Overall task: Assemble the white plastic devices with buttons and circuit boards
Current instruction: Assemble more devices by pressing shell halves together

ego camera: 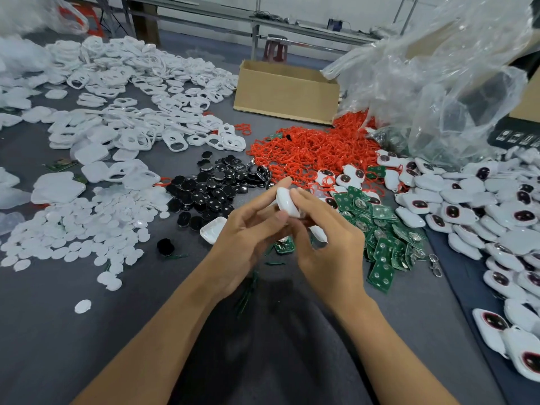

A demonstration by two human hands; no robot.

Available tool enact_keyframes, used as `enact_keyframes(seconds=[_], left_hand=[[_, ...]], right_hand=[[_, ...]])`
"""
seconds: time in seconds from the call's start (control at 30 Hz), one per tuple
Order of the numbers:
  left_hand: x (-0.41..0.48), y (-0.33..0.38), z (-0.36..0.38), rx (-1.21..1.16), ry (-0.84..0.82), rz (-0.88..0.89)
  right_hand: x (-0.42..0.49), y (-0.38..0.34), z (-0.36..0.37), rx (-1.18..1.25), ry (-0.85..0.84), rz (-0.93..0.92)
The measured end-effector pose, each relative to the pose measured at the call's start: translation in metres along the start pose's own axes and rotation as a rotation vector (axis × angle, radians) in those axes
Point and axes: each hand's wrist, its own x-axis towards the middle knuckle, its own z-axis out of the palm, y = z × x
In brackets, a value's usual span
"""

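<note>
Both hands meet over the middle of the grey table around a white plastic device shell (285, 200). My left hand (248, 238) pinches it from the left with fingers and thumb. My right hand (327, 244) grips it from the right, fingers curled round its edge. A white shell half (211, 229) lies just left of my hands. A green circuit board (283, 246) lies on the table under my hands, partly hidden. More green boards (380, 229) are piled to the right, and black buttons (213, 188) just beyond my hands.
Red rubber rings (306, 150) are heaped behind the buttons. White shells and frames (131, 112) and white oval discs (76, 229) cover the left. Finished white devices (482, 211) pile up at the right. A cardboard box (286, 92) and a clear plastic bag (438, 83) stand at the back.
</note>
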Motion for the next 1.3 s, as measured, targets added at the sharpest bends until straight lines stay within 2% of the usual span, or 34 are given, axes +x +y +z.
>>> enact_keyframes(seconds=[0.1,0.37,0.53,0.6,0.7,0.77,1.07,1.3], left_hand=[[0.001,0.002,-0.001,-0.093,0.004,-0.014],[0.001,0.004,-0.002,-0.119,0.038,-0.012],[0.003,0.002,-0.005,-0.099,0.161,-0.009],[0.003,0.003,-0.006,-0.110,0.179,-0.005],[0.003,0.004,-0.006,-0.116,0.162,0.001],[0.003,0.003,-0.006,-0.106,0.164,0.005],[0.002,0.004,-0.007,-0.086,0.161,-0.012],[0.002,0.005,-0.008,-0.037,0.150,-0.030]], right_hand=[[-0.001,0.001,0.000,-0.032,0.014,-0.027],[-0.002,0.003,0.000,-0.017,0.010,-0.029],[0.000,0.001,-0.001,0.070,0.020,-0.036],[0.001,-0.003,-0.002,0.179,0.019,0.088],[0.006,-0.008,-0.004,0.479,-0.018,0.429],[0.010,-0.006,-0.006,0.634,-0.038,0.554],[0.010,0.001,-0.008,0.901,-0.058,0.721],[0.012,0.010,-0.011,0.934,-0.118,0.780]])
